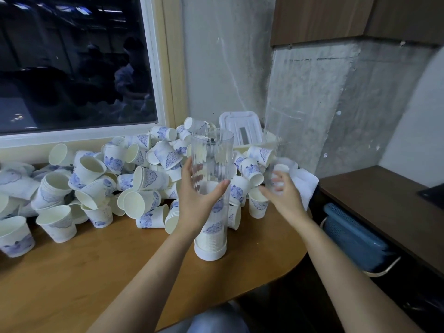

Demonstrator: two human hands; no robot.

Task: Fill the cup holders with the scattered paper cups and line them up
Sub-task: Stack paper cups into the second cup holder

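Your left hand (199, 203) grips the near cup holder (212, 150) about halfway up, with the thumb across its near face and the fingers round the far left side. The holder stands upright near the table's (96, 272) right edge. It is a clear ribbed tube on a white base (210, 252), and a nested stack (212, 236) of cups fills its lower part while the upper part is see-through.

Your right hand (286, 198) is just right of it, at the foot of a second holder (272, 131). That hand is blurred, so you cannot tell whether it holds anything.

The loose paper cups (144, 179), white with blue floral prints, lie heaped behind and to the left of both hands. Most are tipped over and a few are upright.
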